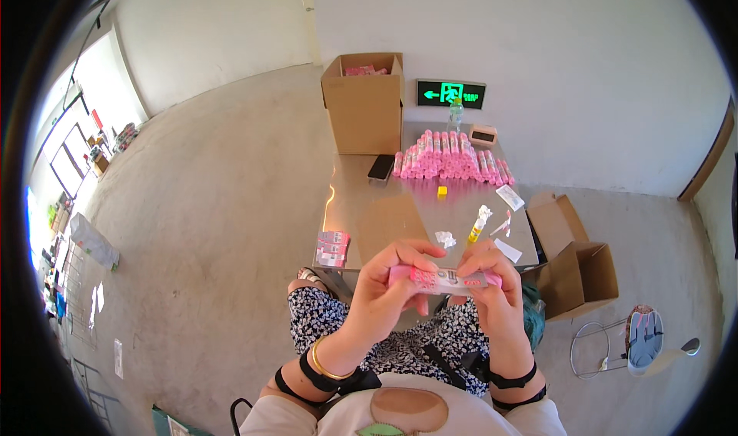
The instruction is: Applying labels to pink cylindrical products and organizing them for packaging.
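Observation:
Both my hands are raised in front of the metal table's near edge, holding a pink roll [446,281] with a printed white and red label around it. My left hand [388,286] grips its left end, thumb and fingers curled round. At the other end, my right hand [492,286] pinches the roll, its fingers pressing on the label. Further back on the table rises a pile of similar pink rolls [442,159], stacked in layers. A stack of pink and white printed labels [332,249] lies at the table's left front corner.
On the metal table [350,198] are a cardboard sheet [393,224], a phone [380,167], a yellow tube [477,230], crumpled paper [445,239], a small yellow block [442,192] and a bottle [455,117]. A tall carton [365,113] stands back left, an open box [580,282] right.

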Demonstrator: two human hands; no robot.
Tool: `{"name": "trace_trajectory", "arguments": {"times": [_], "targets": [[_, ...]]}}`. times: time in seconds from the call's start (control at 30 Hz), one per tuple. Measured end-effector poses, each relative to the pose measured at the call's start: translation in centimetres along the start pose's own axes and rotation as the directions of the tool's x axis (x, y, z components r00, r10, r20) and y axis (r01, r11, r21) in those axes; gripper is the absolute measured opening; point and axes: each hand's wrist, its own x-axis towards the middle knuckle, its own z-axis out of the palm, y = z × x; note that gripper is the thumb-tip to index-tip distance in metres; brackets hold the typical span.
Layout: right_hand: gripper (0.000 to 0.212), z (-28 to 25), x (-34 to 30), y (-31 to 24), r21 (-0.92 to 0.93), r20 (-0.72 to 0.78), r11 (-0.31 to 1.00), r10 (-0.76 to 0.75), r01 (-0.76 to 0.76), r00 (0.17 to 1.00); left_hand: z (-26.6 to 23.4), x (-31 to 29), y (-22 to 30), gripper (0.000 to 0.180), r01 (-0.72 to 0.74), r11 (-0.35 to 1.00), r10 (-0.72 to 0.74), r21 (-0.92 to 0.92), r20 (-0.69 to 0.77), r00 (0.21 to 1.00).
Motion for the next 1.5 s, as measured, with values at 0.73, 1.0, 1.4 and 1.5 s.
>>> {"name": "trace_trajectory", "arguments": {"times": [0.73,1.0,1.4,1.5], "targets": [[0.018,0.9,-0.3,-0.5,0.018,-0.086,0.993,-0.114,0.116,0.99,0.2,-0.5,0.8,0.015,-0.128,0.985,0.109,0.112,0.162,0.981],[0.015,0.6,0.0,-0.5,-0.029,-0.03,0.998,-0.059,0.058,0.998,0.0,-0.2,0.4,0.011,-0.14,0.987,0.129,0.078,0.134,0.983],[0.016,0.3,0.0,-0.2,0.02,-0.05,0.999,-0.037,0.038,0.998,0.1,0.1,-0.4,0.012,-0.138,0.985,0.13,0.104,0.078,0.988],[0.016,0.3,-0.1,-0.3,0.026,-0.048,0.998,-0.054,0.055,0.997,0.1,0.2,-0.5,0.012,-0.147,0.986,0.14,0.077,0.089,0.986]]}}
